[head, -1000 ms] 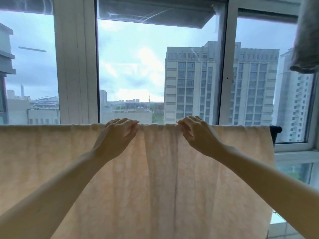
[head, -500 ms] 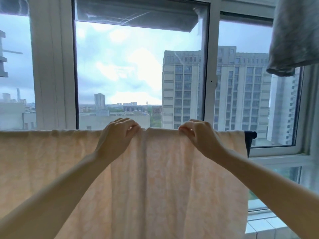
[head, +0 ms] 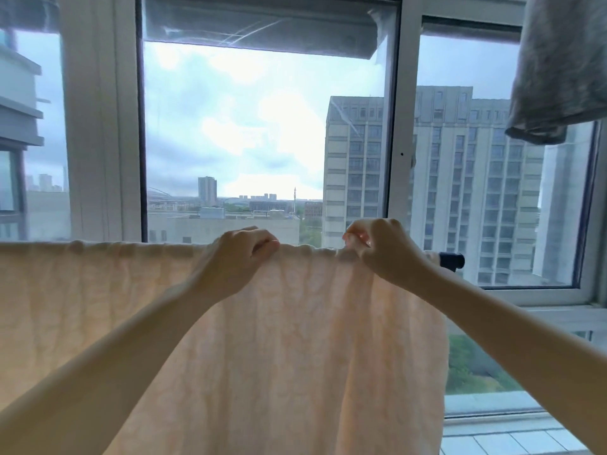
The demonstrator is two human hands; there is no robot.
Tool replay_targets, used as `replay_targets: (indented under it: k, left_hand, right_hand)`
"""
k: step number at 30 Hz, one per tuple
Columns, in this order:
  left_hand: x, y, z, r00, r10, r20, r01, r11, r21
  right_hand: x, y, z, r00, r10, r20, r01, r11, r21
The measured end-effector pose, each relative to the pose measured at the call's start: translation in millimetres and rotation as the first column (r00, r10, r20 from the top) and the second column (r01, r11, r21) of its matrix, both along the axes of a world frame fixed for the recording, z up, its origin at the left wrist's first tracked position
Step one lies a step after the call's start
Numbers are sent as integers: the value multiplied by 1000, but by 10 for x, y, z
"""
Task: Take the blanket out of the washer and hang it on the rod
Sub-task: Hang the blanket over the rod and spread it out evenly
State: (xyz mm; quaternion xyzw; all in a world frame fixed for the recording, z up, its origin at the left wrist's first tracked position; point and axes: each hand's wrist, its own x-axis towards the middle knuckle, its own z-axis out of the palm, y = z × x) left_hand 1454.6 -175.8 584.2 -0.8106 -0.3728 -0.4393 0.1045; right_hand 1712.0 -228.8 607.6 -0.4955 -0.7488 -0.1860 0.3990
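A pale peach blanket (head: 295,339) hangs draped over a horizontal rod across the view, its top fold running from the left edge to near the rod's dark end (head: 452,260). My left hand (head: 236,261) grips the top fold near the middle, fingers curled over it. My right hand (head: 382,249) pinches the fold further right, close to the rod's end. The rod itself is hidden under the cloth except for that dark tip. The washer is out of view.
A white-framed window (head: 399,126) stands just behind the rod, with tall buildings outside. A grey cloth (head: 558,67) hangs from above at the upper right. A tiled sill (head: 512,438) lies at the lower right.
Both hands have shifted right along the top fold, and the right hand now sits close to the rod's end. The view has turned left.
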Motion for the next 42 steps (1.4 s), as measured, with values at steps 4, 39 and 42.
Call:
replay_targets:
  k: [4, 39, 42]
  left_hand:
    - [-164, 10, 22, 1000, 5, -2, -5, 1000, -16]
    - [-3866, 251, -219, 926, 371, 67, -377, 920, 110]
    - [-3936, 275, -225, 939, 328, 104, -342, 925, 168]
  right_hand:
    - [-330, 68, -6, 990, 110, 85, -107, 993, -39]
    - [-4107, 646, -162, 934, 150, 325, -194, 975, 107]
    - [-4280, 758, -156, 940, 151, 307, -188, 977, 97]
